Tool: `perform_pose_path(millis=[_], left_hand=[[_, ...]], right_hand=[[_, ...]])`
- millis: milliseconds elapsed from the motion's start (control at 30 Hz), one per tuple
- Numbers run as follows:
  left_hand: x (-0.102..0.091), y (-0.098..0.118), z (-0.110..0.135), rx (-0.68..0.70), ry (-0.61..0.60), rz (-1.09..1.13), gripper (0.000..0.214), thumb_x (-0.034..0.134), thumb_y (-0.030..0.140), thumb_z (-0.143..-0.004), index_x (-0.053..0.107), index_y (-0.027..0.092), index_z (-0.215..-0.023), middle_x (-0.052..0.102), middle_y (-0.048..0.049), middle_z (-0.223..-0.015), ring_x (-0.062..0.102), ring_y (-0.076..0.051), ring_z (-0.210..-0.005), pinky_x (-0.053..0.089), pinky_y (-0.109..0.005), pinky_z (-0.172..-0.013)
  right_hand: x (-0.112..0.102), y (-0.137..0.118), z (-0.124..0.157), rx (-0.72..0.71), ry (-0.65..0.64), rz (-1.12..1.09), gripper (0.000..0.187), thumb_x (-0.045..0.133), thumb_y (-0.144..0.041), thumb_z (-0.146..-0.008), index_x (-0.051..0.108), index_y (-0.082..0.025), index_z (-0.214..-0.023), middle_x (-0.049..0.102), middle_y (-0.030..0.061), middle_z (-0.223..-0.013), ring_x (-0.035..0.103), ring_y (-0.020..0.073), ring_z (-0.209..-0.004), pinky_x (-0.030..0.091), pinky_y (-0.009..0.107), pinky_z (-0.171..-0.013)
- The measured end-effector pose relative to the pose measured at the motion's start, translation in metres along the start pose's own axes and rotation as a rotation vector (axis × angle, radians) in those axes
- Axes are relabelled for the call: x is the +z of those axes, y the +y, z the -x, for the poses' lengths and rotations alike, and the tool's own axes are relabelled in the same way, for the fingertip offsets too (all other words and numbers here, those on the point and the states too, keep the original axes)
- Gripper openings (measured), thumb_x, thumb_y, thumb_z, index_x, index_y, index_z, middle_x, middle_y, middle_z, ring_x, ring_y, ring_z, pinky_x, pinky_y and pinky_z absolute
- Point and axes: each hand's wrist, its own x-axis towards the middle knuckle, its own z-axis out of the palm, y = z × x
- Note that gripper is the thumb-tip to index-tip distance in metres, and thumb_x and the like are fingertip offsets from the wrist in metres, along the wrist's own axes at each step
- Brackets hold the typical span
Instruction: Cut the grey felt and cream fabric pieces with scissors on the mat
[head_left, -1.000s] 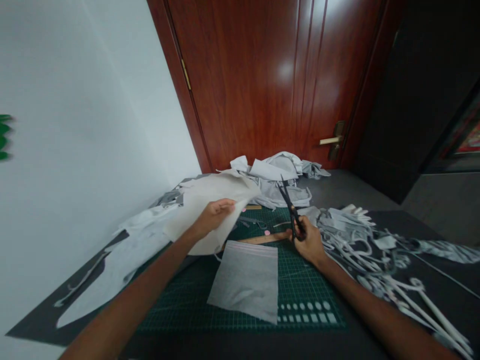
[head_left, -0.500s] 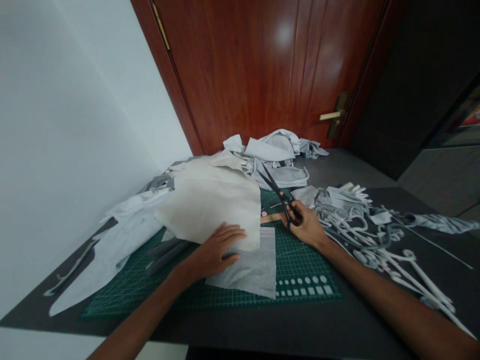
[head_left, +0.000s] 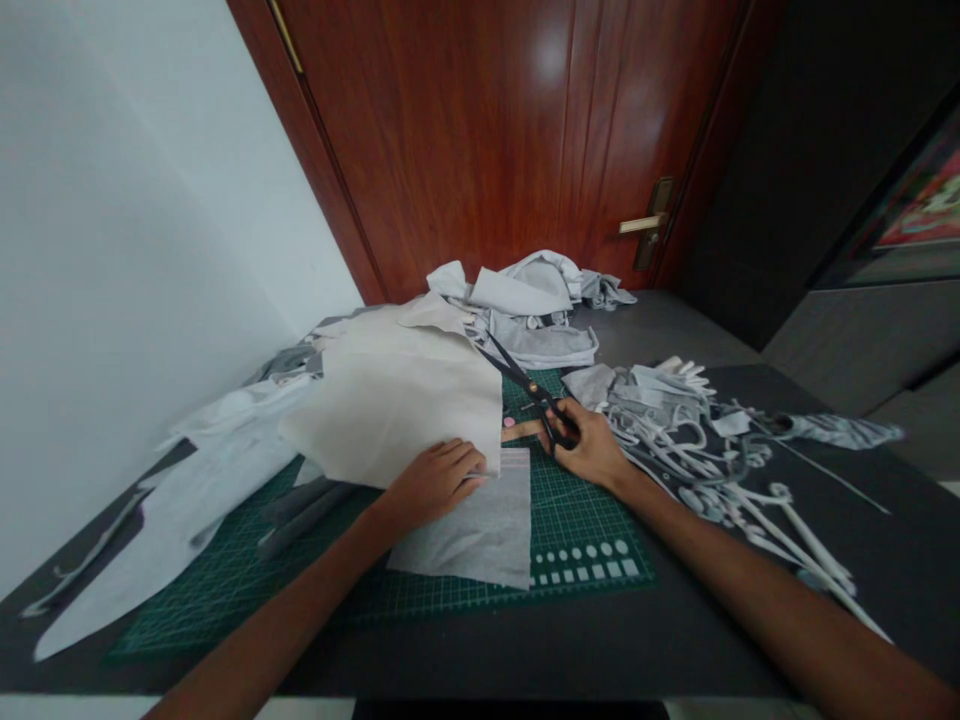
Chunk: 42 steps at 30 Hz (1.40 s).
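Note:
My left hand (head_left: pixel 433 485) rests on the lower edge of a large cream sheet (head_left: pixel 390 405), which looks like thin fabric or paper. The sheet lies flat over the top of a translucent plastic bag (head_left: pixel 469 530). My right hand (head_left: pixel 592 450) grips black-handled scissors (head_left: pixel 529 393), whose long blades point up and left, just past the sheet's right edge. A wooden ruler (head_left: pixel 521 431) lies partly under the scissors on a green cutting mat (head_left: pixel 585 530).
Dark grey rods (head_left: pixel 300 515) lie on the mat. White cut sheets (head_left: pixel 172 500) spread left along a white wall. Crumpled grey-white cloth (head_left: pixel 525 310) sits before a red-brown wooden door. A tangle of white strips (head_left: pixel 697 450) lies right on the dark tabletop.
My left hand has come down from lifting the sheet, which now lies flat across the mat and over the bag. The scissors have tilted further left, and the view has shifted.

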Motion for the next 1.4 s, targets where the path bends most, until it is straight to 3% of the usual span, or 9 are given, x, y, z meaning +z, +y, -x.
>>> perform_pose_path(millis=[133, 333, 433, 567, 833, 1067, 1400], left_hand=[[0.011, -0.009, -0.015, -0.034, 0.138, 0.224, 0.026, 0.045, 0.032, -0.102, 0.066, 0.017, -0.096, 0.067, -0.0064, -0.096, 0.06, -0.021, -0.095, 0.045, -0.034, -0.091], [0.013, -0.025, -0.012, -0.518, 0.437, 0.67, 0.041, 0.05, 0.05, -0.096, 0.061, 0.016, -0.075, 0.055, 0.002, -0.065, 0.05, -0.014, -0.061, 0.036, -0.024, -0.057], [0.017, -0.028, -0.006, -0.644, 0.526, 0.815, 0.047, 0.052, 0.059, -0.092, 0.063, 0.016, -0.077, 0.052, 0.0032, -0.062, 0.045, -0.012, -0.057, 0.031, -0.023, -0.052], [0.022, -0.028, -0.005, -0.73, 0.651, 0.969, 0.049, 0.057, 0.064, -0.086, 0.064, 0.016, -0.078, 0.056, 0.002, -0.066, 0.047, -0.013, -0.061, 0.034, -0.023, -0.054], [0.021, -0.023, -0.008, -0.709, 0.717, 1.053, 0.047, 0.06, 0.061, -0.087, 0.064, 0.016, -0.076, 0.054, 0.002, -0.064, 0.044, -0.012, -0.059, 0.033, -0.023, -0.053], [0.022, -0.022, -0.008, -0.718, 0.75, 1.088, 0.044, 0.06, 0.058, -0.089, 0.063, 0.017, -0.074, 0.049, 0.0028, -0.06, 0.038, -0.011, -0.055, 0.026, -0.023, -0.048], [0.021, -0.019, -0.007, -0.629, 0.697, 1.065, 0.04, 0.061, 0.053, -0.09, 0.065, 0.016, -0.075, 0.047, 0.0033, -0.06, 0.036, -0.009, -0.054, 0.025, -0.023, -0.048]], right_hand=[[0.0, 0.002, 0.002, 0.019, -0.024, 0.018, 0.021, 0.064, -0.034, -0.079, 0.048, -0.023, -0.087, 0.046, -0.0071, -0.065, 0.046, 0.0111, -0.056, 0.038, 0.024, -0.056], [-0.003, 0.001, 0.007, 0.041, -0.083, 0.14, 0.025, 0.064, -0.036, -0.078, 0.05, -0.023, -0.093, 0.055, -0.0036, -0.072, 0.053, 0.0142, -0.061, 0.04, 0.025, -0.058], [-0.009, -0.003, 0.007, 0.058, -0.125, 0.272, 0.031, 0.065, -0.033, -0.074, 0.053, -0.022, -0.1, 0.061, -0.002, -0.074, 0.057, 0.0162, -0.061, 0.041, 0.026, -0.058], [-0.017, -0.007, 0.005, 0.059, -0.145, 0.456, 0.038, 0.063, -0.032, -0.072, 0.057, -0.02, -0.107, 0.069, 0.0025, -0.082, 0.065, 0.0202, -0.067, 0.044, 0.029, -0.061], [-0.018, -0.007, 0.006, -0.053, -0.238, 0.593, 0.039, 0.061, -0.03, -0.07, 0.061, -0.019, -0.107, 0.072, 0.0032, -0.083, 0.068, 0.0208, -0.066, 0.046, 0.029, -0.059], [-0.019, -0.006, 0.007, -0.184, -0.22, 0.663, 0.035, 0.062, -0.029, -0.074, 0.063, -0.018, -0.108, 0.074, 0.0058, -0.088, 0.071, 0.0218, -0.07, 0.048, 0.029, -0.059], [-0.018, -0.009, 0.008, -0.247, -0.194, 0.672, 0.034, 0.062, -0.028, -0.079, 0.064, -0.017, -0.111, 0.075, 0.0059, -0.087, 0.071, 0.021, -0.067, 0.047, 0.028, -0.056]])
